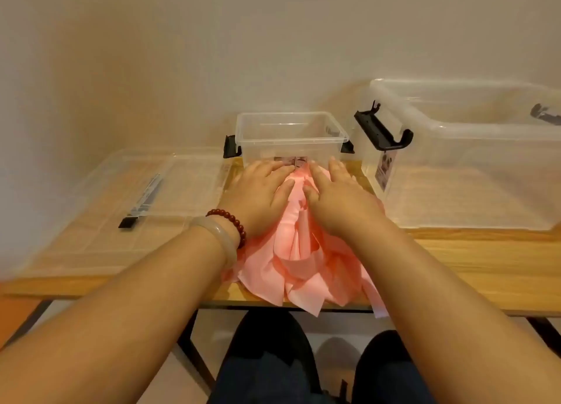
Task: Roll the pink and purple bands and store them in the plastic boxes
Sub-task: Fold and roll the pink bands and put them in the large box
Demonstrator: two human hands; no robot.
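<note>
Underneath everything runs a smooth, pale wooden table [455,258] with a straight front edge. At its right end stands a large box [473,173] of clear, glossy plastic, open on top, with a black clip handle on its near end and a paper label on its side; the wood shows through its walls. A flat clear lid [91,221] lies at the left end. Between them a loose pile of pink bands [303,261], thin, matte and creased, spreads from the middle of the table over its front edge. Just behind the pile sits a small box [291,136], clear, rectangular and open, with black clips at both ends. The left hand [258,197] and right hand [340,197] lie palm-down side by side on the far end of the pile, fingers straight and pressing flat, gripping nothing. A red bead bracelet [230,221] and a pale bangle [215,236] circle the left wrist.
</note>
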